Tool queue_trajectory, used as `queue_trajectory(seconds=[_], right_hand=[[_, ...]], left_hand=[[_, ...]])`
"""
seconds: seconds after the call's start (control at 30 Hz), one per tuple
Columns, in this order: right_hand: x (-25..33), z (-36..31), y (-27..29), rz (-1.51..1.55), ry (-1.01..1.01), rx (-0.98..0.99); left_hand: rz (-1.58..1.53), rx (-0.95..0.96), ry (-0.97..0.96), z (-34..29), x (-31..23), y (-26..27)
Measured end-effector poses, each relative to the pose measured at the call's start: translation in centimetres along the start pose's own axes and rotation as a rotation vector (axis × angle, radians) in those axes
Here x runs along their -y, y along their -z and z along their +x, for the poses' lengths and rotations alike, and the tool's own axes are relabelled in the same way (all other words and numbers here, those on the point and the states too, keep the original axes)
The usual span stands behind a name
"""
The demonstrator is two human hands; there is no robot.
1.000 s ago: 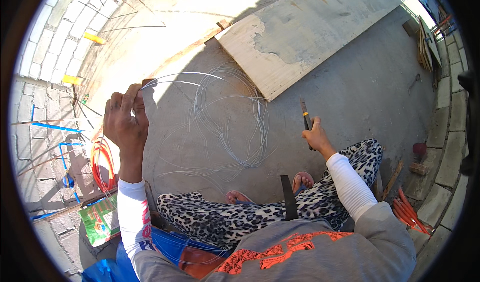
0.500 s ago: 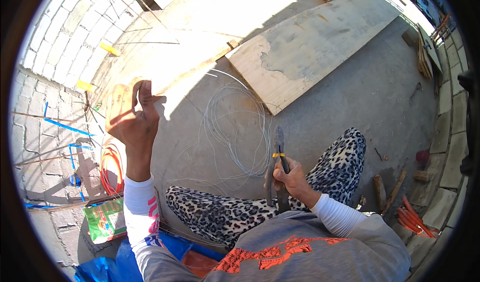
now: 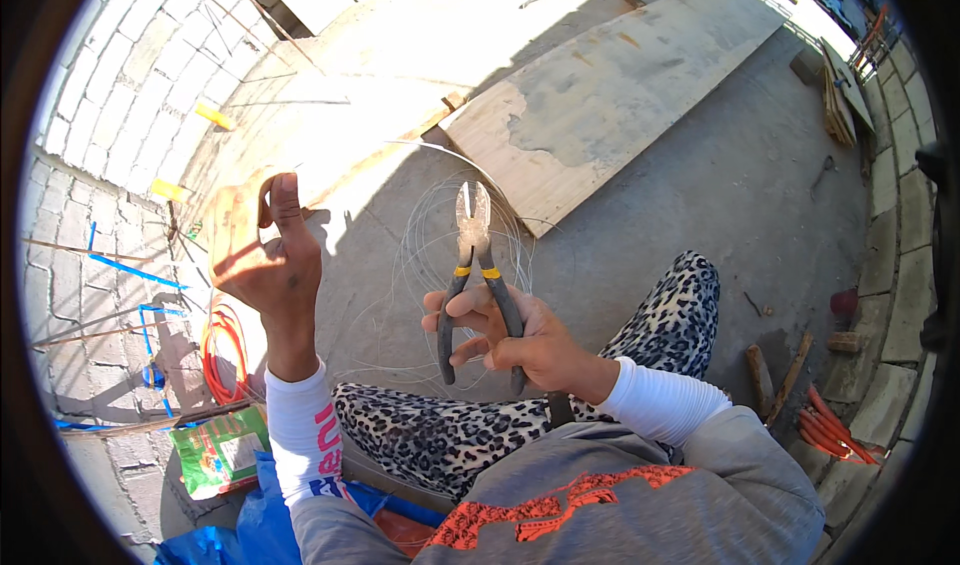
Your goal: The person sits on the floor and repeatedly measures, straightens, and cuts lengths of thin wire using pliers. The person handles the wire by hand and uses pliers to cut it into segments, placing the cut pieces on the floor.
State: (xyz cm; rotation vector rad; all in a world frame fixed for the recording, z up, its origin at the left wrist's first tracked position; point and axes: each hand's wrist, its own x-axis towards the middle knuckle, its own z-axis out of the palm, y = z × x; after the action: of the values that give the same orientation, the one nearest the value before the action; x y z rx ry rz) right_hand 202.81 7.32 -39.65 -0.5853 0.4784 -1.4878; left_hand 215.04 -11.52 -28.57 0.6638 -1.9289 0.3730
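Note:
My left hand (image 3: 268,255) is raised at the left, fingers curled with the thumb against them. Whatever may be pinched there is too thin or too brightly lit to make out. In front of my body, my right hand (image 3: 540,343) holds cutting pliers (image 3: 474,237) with dark handles and yellow bands. Their jaws point away from me and are parted, the handles spread, with my fingers between and around them. Beyond the pliers a loose coil of thin wire (image 3: 405,250) lies on the concrete floor, partly hidden by the pliers.
A long plywood board (image 3: 600,105) lies beyond the coil. Orange tubing (image 3: 222,350), a green packet (image 3: 215,450) and blue sheeting (image 3: 262,510) are at my left. Block walls (image 3: 90,255) rise on both sides. Orange pieces (image 3: 828,430) and wood scraps (image 3: 790,375) lie at right.
My right hand has brought the pliers leftward and up from near my lap, and their handles and jaws have spread apart. My left hand stays raised in nearly the same place.

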Motion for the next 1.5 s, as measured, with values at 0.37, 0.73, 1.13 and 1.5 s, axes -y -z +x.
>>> queue_trajectory(seconds=[0.37,0.73,1.13,1.5], right_hand=[[2.1,2.7,-1.7,-0.193,-0.01,-0.196],[1.4,3.7,-0.7,-0.117,-0.067,-0.34],[-3.7,7.1,2.5,0.056,0.011,-0.224],[-10.8,-3.6,11.3,-0.553,-0.539,-0.392]], left_hand=[[-0.018,-0.008,-0.028,-0.2,-0.1,0.5],[-0.038,0.026,0.012,-1.9,-0.4,-0.1],[0.198,0.226,-0.118,-3.6,1.8,-1.9],[0.141,0.331,-0.109,1.0,25.0,13.9]])
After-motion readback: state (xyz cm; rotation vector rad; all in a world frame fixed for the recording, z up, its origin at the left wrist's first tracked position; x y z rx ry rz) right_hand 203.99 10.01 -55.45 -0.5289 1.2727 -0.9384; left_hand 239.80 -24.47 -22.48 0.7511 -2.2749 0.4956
